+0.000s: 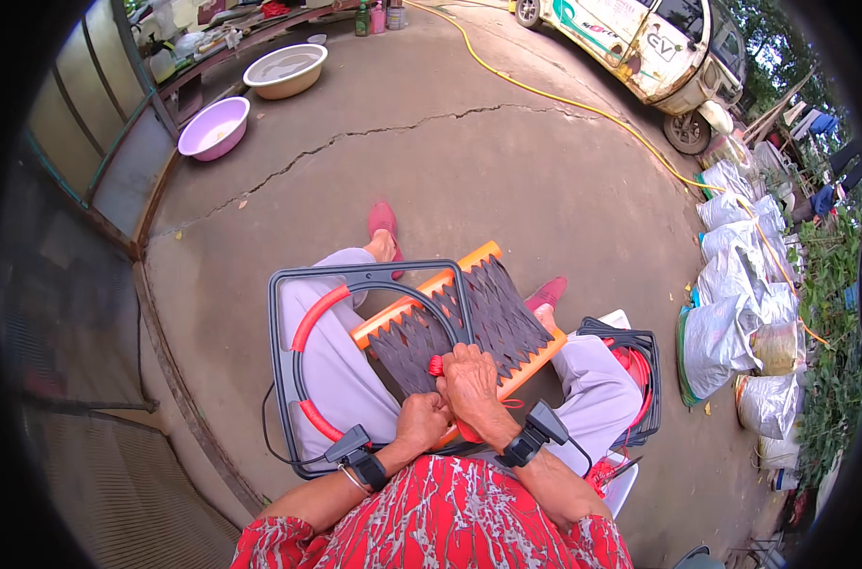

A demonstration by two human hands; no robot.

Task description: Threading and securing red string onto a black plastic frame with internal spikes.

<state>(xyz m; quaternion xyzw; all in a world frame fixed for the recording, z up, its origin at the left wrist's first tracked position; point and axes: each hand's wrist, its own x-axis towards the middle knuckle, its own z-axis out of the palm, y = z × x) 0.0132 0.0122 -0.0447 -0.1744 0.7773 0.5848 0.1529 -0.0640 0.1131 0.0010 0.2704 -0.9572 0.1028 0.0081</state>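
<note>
Looking down over a red shirt with grey branching lines (459,512) at a seated lap. Set across it, between the knees, a four-sided panel of dark grey webbing (502,299) strung between two orange rails (535,365). At its near side, the right hand (473,379), curled closed beside a small bundle of bright red cord (436,365), probably holding part of it. Just beside, the left hand (423,417), bunched narrow, thumb and fingers together. Cannot tell what, if anything, lies between its fingertips.

Over the left thigh, a black rounded-corner frame (364,267) with a curved inner bar wrapped in red (319,316), overlapping the panel's left part.

Possible trouble: a slide of the frame off the thigh, from any dip of the knee; a loosening or tangle of cord, from a slackened grip; a snag of the thin red loop (512,403) on the black device at the right wrist (535,431), from working so close; a skewed panel, from uneven pressing.

In looks, webbing matte and crossed like a lattice, with narrow gaps; rails smooth and bright, slanting up to the right, toothed-looking where meeting the webbing.
</note>
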